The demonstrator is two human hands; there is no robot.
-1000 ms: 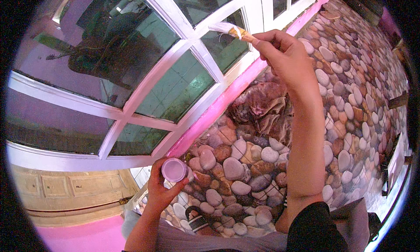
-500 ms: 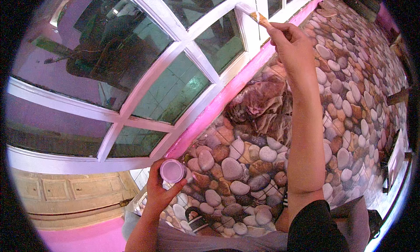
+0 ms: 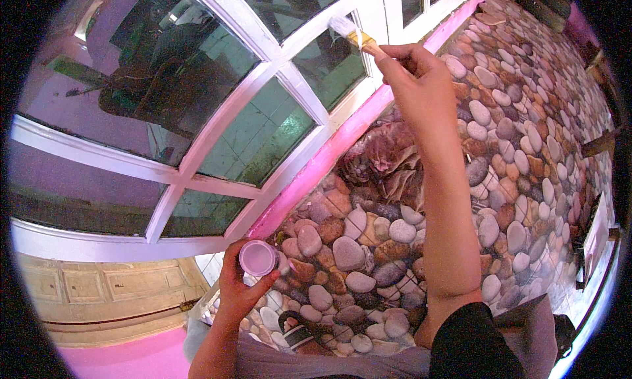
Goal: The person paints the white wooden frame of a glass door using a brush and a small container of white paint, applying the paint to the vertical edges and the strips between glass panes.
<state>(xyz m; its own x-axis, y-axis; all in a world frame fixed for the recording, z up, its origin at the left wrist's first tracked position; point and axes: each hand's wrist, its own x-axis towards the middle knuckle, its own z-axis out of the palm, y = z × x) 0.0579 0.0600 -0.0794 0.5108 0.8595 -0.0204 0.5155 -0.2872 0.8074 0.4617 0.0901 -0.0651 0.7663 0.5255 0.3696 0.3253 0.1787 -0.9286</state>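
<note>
My right hand pinches the handle of a paintbrush with a yellowish ferrule. Its white-coated bristles meet a white crossbar of the window frame, just above a small glass pane. Lower down, my left hand wraps around a small round tub of pale paint, held upright with its mouth facing up. The tub sits close to the lower corner of the frame, beside the pink ledge. White paint coats the bars between the dark panes.
A crumpled brown plastic sheet lies by the ledge on the pebble-patterned floor. Behind the glass a guitar-like shape shows. A wooden panelled door stands at lower left, and my sandalled foot is below.
My right hand has moved left and slightly down, carrying the brush from the frame's right upright along the crossbar. My left hand and the tub have barely shifted.
</note>
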